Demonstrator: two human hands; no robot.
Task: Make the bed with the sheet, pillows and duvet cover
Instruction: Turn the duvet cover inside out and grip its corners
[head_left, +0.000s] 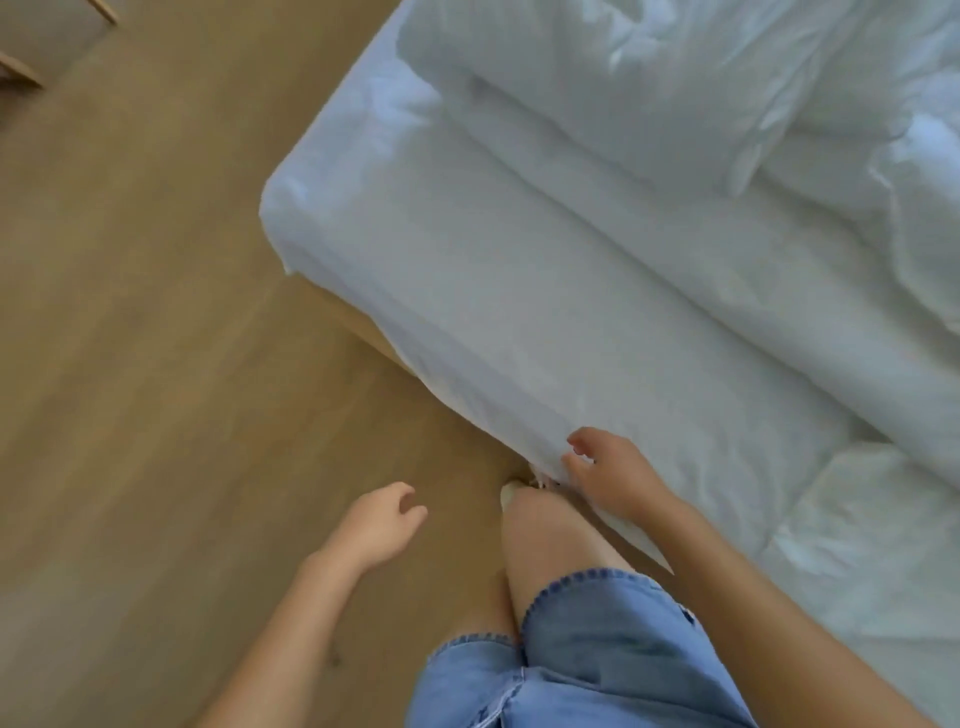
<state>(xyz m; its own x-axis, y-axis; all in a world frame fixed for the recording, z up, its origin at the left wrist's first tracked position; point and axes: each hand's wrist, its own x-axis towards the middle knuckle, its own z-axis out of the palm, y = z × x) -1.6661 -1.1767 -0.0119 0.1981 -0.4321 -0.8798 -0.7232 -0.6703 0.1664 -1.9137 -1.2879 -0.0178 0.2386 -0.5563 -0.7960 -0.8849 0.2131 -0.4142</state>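
Bkgd: light-brown wood-plank floor (156, 338) covers left & near areas, w/ pale wooden furniture legs (21, 73) at far left beside a grey patch (52, 36) (rug or wall, unclear); soft, diffuse light throughout.

The top and right edges are cutting off the bed (311, 208) and the white bedding (857, 519) piled on it, and blur is smearing its folds so pillow and duvet are merging. The right hand (613, 478) is lying at the hanging edge of the sheet (519, 338), its blurred fingertips sinking into the cloth — whether they are pinching it cannot be told. A knee (535, 525) is hiding most of a pale shoe (511, 491), the bottom edge is cropping both forearms (291, 639) and the denim shorts (597, 654), and the top-left corner is showing only stubs of wooden legs (21, 73).
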